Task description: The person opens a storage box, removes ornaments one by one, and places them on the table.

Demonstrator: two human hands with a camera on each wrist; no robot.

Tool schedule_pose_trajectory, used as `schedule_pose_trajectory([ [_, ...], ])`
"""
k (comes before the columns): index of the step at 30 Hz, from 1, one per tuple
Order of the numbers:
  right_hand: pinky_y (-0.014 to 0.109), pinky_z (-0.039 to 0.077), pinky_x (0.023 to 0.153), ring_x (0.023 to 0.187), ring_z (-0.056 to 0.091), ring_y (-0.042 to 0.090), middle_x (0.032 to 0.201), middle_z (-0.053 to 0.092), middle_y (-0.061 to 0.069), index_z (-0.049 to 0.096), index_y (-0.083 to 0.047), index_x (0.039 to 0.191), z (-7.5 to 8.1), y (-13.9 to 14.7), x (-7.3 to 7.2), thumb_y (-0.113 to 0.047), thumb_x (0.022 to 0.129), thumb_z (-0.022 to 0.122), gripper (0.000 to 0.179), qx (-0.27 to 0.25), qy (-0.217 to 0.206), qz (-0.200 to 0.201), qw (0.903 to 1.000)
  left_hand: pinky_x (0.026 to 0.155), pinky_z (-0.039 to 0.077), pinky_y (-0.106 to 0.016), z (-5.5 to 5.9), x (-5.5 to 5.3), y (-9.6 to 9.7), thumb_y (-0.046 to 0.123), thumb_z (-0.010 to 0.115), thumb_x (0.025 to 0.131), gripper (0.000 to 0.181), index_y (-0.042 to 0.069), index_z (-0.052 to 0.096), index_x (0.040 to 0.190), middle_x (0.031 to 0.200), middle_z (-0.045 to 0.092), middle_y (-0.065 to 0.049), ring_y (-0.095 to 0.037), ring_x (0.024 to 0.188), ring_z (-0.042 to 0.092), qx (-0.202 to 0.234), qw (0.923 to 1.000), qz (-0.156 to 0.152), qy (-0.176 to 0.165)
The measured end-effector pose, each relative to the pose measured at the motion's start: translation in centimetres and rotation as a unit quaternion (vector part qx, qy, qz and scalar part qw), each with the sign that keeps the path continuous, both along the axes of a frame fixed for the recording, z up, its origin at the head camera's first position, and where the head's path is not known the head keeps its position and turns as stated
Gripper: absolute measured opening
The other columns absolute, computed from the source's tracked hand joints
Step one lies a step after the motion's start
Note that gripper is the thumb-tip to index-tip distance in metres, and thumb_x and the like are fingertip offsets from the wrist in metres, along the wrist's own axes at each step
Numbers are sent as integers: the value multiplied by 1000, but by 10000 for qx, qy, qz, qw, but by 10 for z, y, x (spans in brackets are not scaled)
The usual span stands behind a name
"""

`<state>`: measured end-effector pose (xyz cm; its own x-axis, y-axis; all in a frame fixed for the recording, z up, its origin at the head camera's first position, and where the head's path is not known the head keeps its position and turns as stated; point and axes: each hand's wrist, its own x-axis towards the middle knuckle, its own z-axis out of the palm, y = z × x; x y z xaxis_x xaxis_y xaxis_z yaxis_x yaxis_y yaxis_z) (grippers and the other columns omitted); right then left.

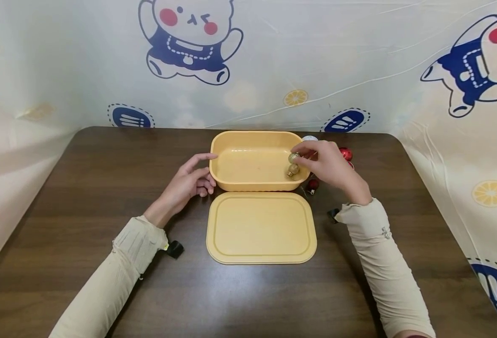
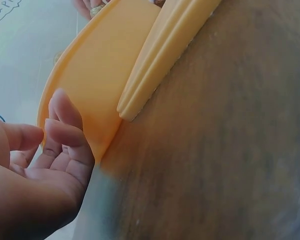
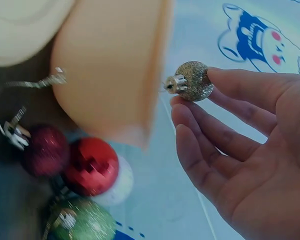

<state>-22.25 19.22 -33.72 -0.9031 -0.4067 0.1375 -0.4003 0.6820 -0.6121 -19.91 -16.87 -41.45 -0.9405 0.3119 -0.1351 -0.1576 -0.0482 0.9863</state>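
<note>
A yellow plastic box (image 1: 257, 183) stands near the back of the table. My right hand (image 1: 329, 162) pinches a gold glitter Christmas ball (image 3: 194, 80) between thumb and fingertips over the box's right end. Below it, a second gold ball (image 1: 293, 170) shows inside the box. My left hand (image 1: 188, 178) is at the left end, its index finger touching the rim while the other fingers bend loosely beside the wall. In the left wrist view, the left hand (image 2: 50, 170) has its fingertips against the box wall.
The flat yellow lid (image 1: 261, 227) lies in front of the box. Right of the box are a shiny red ball (image 3: 91, 166), a dark red ball (image 3: 46, 150), a green ball (image 3: 82, 222) and a white ball (image 1: 309, 138). A printed cloth (image 1: 265, 61) hangs behind the table.
</note>
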Motion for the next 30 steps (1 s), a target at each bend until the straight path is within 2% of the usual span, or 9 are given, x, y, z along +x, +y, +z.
schedule_pose_trajectory([
  [9, 39, 56, 82, 90, 67, 16, 97, 73, 3, 72, -11, 107, 17, 21, 3, -19, 91, 75, 18, 12, 214, -222, 9995, 54, 47, -29, 0, 1, 0, 16, 40, 108, 40, 19, 42, 148, 84, 60, -12, -22, 64, 61, -146, 9999, -36, 79],
  [18, 27, 52, 76, 88, 68, 18, 97, 73, 5, 72, -12, 107, 32, 39, 10, -23, 92, 73, 19, 394, 35, -449, 9982, 54, 49, -30, -1, 1, -3, 18, 41, 108, 39, 20, 42, 148, 84, 61, -12, -22, 64, 61, -179, 9997, -65, 145],
  [30, 18, 49, 70, 85, 68, 21, 96, 73, 8, 71, -8, 106, 35, 57, 20, -19, 92, 74, 18, 634, 36, -646, 9959, 55, 50, -30, -1, 1, -2, 17, 42, 108, 41, 19, 40, 148, 83, 61, -12, -22, 64, 62, -187, 9998, -75, 89],
])
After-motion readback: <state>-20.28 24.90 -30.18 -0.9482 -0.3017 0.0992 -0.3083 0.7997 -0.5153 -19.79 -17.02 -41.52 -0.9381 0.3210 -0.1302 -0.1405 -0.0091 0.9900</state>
